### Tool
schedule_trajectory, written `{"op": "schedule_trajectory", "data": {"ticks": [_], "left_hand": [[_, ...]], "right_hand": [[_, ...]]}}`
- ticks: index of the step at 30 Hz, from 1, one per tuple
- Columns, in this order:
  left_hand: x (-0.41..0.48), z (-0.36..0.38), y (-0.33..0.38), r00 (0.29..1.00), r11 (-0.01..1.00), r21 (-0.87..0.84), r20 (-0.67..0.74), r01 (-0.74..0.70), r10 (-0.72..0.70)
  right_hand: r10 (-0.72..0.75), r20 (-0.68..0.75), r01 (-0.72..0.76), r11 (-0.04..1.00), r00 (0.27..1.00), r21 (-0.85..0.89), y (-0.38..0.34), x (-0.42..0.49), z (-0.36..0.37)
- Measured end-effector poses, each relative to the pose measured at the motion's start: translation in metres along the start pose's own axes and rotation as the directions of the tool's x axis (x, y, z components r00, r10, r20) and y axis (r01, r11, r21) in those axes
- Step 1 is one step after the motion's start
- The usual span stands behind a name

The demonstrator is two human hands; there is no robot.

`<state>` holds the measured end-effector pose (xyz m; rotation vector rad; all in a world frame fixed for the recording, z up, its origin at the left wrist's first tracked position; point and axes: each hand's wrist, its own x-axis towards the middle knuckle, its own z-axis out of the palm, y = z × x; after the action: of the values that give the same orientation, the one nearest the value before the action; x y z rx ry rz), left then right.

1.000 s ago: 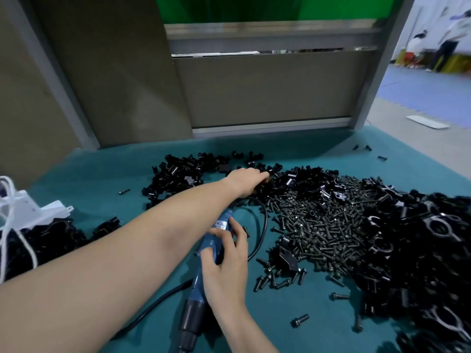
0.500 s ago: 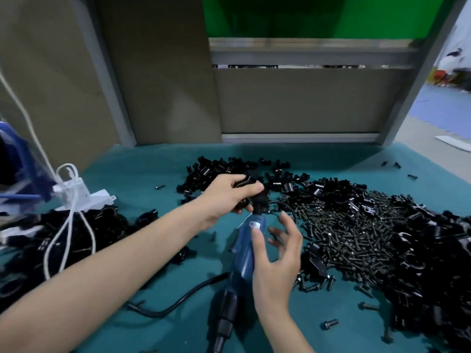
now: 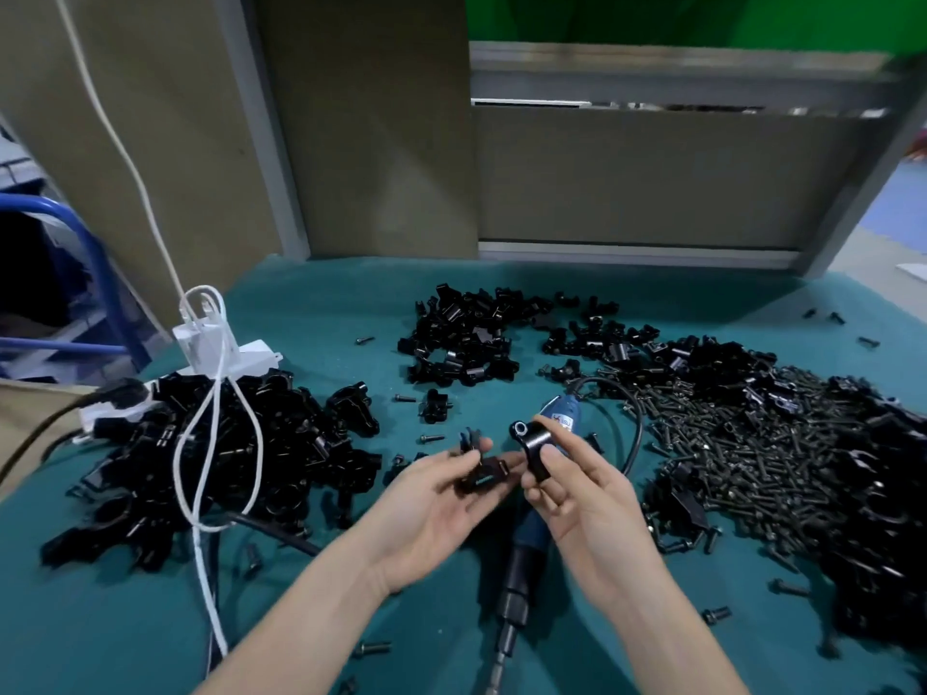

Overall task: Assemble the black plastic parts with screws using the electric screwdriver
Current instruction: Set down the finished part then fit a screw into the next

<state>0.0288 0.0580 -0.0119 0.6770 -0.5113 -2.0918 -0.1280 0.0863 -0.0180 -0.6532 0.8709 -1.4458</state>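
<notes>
**A:** From the head view, what do the hands have?

**B:** The left hand (image 3: pixel 431 499) is palm up, and its thumb and curled fingers (image 3: pixel 506 461) are clamped on a small black part (image 3: pixel 484 476). The right hand (image 3: pixel 577 489) pinches a ring-ended black part (image 3: pixel 531 443) between its thumb and forefinger. That part's round hole faces up and to the left.

**A:** Are the two parts touching?

**B:** They are just beside each other, above the middle of the worktop (image 3: pixel 100 619). I cannot tell if they meet.

**A:** And the electric screwdriver (image 3: pixel 526 534)?

**B:** It lies under the hands, with its blue body running away from the person and its bit pointing back toward the near edge. Neither hand grips it. Its black cord (image 3: pixel 634 423) loops out to the right from the far end.

**A:** Where are the screws?

**B:** There is a broad heap of screws (image 3: pixel 727 443) right of the hands, and loose ones are scattered on the teal cloth nearby.

**A:** And the other plastic parts?

**B:** There are three piles of them. The far pile (image 3: pixel 461 338) is behind the hands, the left pile (image 3: pixel 241 443) sits well to the left, and the right pile (image 3: pixel 883 494) is past the screws.

**A:** Anything else on the left?

**B:** A white power strip (image 3: pixel 230 356) sits at the back of the left pile. A white cable (image 3: pixel 198 474) hangs from it in loops across those parts.
</notes>
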Motion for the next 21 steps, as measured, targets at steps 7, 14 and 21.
{"op": "schedule_trajectory", "data": {"ticks": [7,14,21], "left_hand": [[0.006,-0.010,-0.013,0.989,0.985,0.133,-0.082,-0.112,0.123],[0.006,-0.010,-0.013,0.974,0.995,-0.014,-0.209,-0.097,0.092],[0.001,-0.010,-0.012,0.981,0.992,0.069,-0.150,-0.110,0.119]], "right_hand": [[0.035,0.071,-0.033,0.999,0.997,-0.019,0.004,-0.003,0.005],[-0.048,0.119,0.073,0.973,0.992,-0.219,0.006,-0.009,0.010],[-0.270,0.146,0.302,0.736,0.952,-0.606,0.010,-0.009,0.010]]}}
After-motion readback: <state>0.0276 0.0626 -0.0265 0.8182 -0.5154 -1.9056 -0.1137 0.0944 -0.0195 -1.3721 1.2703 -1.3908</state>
